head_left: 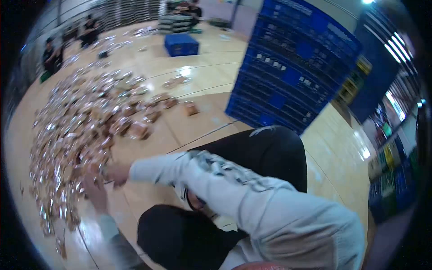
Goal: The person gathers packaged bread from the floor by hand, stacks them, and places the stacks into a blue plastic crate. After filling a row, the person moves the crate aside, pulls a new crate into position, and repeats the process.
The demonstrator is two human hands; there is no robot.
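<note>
A wide heap of small clear-wrapped packets with brown contents [90, 117] covers the floor to my left. My left hand [95, 193] reaches into the near right edge of this heap, its fingers among the packets and smeared by motion. Close beside it is my right hand [118, 173], stretched across my body in a pale, patterned sleeve. Its fingers are blurred too, and I cannot make out whether either hand grips a packet. One loose packet [191, 108] lies apart from the heap, on the tiles.
Stacked blue crates [288, 67] rise in front of me to the right. Farther off, a blue crate [181, 45] sits on the floor. Several people, one a seated person [52, 56], are along the far side. My bent legs [265, 150] are under my arms. More crates [389, 180] stand at far right.
</note>
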